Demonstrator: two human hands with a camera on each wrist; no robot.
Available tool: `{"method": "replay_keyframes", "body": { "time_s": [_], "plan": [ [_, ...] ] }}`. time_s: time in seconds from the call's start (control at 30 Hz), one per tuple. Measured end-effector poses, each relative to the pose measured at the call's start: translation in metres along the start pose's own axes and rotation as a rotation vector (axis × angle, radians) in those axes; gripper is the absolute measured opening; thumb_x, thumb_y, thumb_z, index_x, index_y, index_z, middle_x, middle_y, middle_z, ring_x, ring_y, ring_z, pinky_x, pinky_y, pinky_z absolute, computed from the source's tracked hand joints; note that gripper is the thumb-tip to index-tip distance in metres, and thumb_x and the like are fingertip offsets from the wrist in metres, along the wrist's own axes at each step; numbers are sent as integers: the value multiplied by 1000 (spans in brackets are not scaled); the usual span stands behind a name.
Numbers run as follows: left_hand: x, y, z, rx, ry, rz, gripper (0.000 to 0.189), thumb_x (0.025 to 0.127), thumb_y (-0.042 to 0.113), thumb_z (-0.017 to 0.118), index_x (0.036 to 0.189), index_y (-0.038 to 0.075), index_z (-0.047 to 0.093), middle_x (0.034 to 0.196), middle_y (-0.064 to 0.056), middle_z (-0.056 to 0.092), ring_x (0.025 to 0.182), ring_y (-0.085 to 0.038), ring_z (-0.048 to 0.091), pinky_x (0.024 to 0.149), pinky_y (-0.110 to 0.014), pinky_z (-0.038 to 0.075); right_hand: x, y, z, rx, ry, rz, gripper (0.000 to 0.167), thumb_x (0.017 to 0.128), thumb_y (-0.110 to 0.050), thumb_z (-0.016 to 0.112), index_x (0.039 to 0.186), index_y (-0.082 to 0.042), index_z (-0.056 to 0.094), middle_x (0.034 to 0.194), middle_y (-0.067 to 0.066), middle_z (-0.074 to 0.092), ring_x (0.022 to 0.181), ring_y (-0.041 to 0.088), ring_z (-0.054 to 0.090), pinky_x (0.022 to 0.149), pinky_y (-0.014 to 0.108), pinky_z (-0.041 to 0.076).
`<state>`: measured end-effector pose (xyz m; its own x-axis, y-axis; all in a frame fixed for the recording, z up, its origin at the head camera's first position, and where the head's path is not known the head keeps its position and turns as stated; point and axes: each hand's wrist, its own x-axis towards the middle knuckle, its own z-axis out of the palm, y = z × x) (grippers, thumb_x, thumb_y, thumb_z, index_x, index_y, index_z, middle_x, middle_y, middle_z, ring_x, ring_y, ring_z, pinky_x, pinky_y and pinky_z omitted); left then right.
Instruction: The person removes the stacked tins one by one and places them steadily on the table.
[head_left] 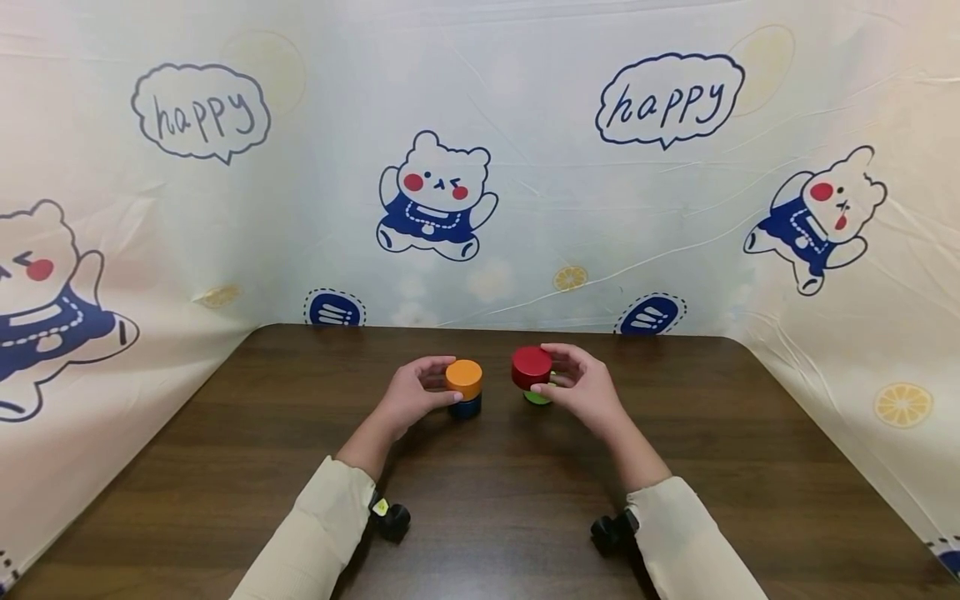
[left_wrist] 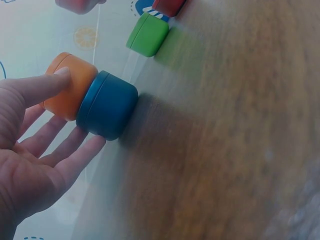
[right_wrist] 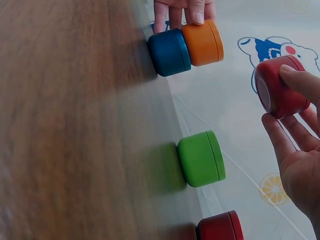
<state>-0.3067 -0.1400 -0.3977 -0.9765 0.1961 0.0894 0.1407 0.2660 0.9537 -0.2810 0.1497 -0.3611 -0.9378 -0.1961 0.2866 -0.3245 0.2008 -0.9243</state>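
My left hand (head_left: 411,392) pinches an orange lidded round tin (head_left: 464,379) between thumb and fingers. The orange tin sits on top of a blue tin (left_wrist: 107,106) that stands on the table, and the lower fingertips reach the blue one's side. My right hand (head_left: 588,390) grips a red tin (right_wrist: 282,86) by its sides, raised off the table with its underside showing in the right wrist view. Below and close by it, a green tin (right_wrist: 202,159) stands upright. A second, dark red tin (right_wrist: 220,227) stands beyond the green one, hidden behind my right hand in the head view.
The tins stand towards the far side of a dark brown wooden table (head_left: 480,500). Behind it and at both sides hangs a pale cloth (head_left: 525,208) printed with bears and lettering. Each wrist wears a small black camera, such as the left one (head_left: 392,521).
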Motion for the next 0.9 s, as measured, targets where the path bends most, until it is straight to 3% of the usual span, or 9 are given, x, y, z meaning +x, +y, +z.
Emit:
{"method": "replay_keyframes", "body": {
  "time_s": [0.17, 0.37, 0.63, 0.9],
  "plan": [
    [0, 0, 0, 0, -2, -3, 56, 81, 9, 80, 133, 13, 58, 133, -9, 58, 118, -29, 57, 96, -44, 49, 6, 17, -5, 15, 1, 3, 60, 78, -2, 81, 133, -8, 57, 131, 14, 58, 120, 30, 56, 96, 37, 49],
    [0, -1, -1, 1, -6, -1, 56, 82, 9, 79, 134, 13, 58, 134, -10, 58, 119, -29, 57, 96, -43, 50, 5, 16, -8, 10, -1, -15, 59, 77, -3, 82, 130, -10, 58, 128, 11, 60, 117, 27, 58, 93, 33, 50],
    [0, 1, -1, 0, -6, -7, 56, 82, 8, 79, 133, 13, 58, 133, -9, 58, 118, -29, 57, 96, -43, 49, 6, 15, -20, 29, -3, -11, 60, 76, 0, 81, 131, -8, 57, 129, 13, 59, 117, 29, 57, 94, 36, 50],
    [0, 3, -2, 3, -1, -11, 56, 82, 8, 79, 133, 13, 58, 134, -10, 58, 118, -29, 57, 96, -44, 49, 8, 18, -34, 36, 16, 28, 61, 76, 0, 81, 132, -5, 56, 130, 15, 58, 118, 29, 55, 91, 25, 51]
  ]
}}
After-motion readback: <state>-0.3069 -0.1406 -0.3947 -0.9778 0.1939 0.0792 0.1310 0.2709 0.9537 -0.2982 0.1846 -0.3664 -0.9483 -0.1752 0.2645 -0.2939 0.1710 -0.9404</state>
